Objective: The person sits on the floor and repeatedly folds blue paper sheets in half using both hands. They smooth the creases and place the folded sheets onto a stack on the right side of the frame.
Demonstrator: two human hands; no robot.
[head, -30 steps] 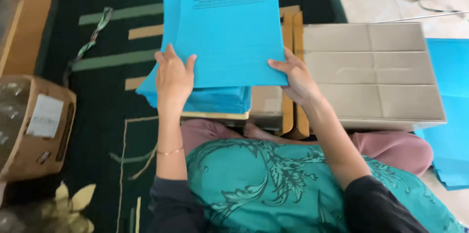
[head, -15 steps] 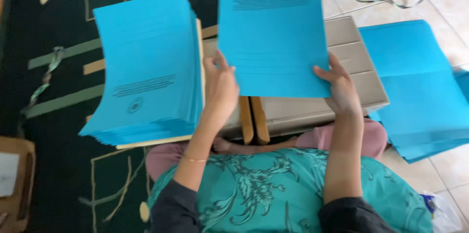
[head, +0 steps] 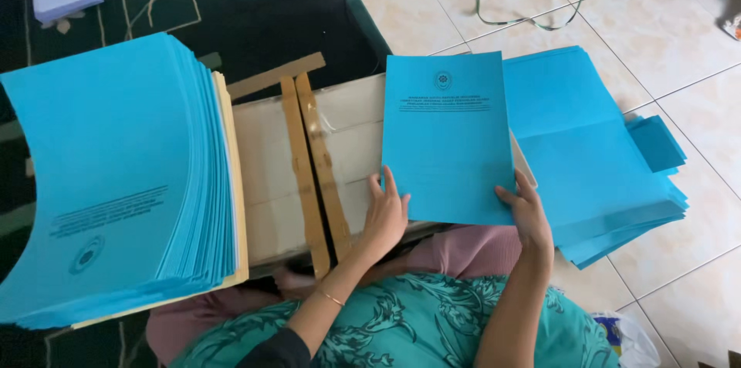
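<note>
Holding one blue sheet (head: 448, 136) over the cardboard box (head: 309, 175), left hand (head: 386, 214) and right hand (head: 529, 217) fingers apparently pinching its lower edge, tall blue stack (head: 108, 183) left of box.

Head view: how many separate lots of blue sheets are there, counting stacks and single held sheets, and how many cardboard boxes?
Blue sheet stacks: 2, tall stack on the left, floor pile on the right
Single blue sheet, held by left hand and right hand: 1
Cardboard box: 1
Total: 4

Blue stacks (head: 116, 183) flanking bare cardboard box (head: 270, 175)
</note>
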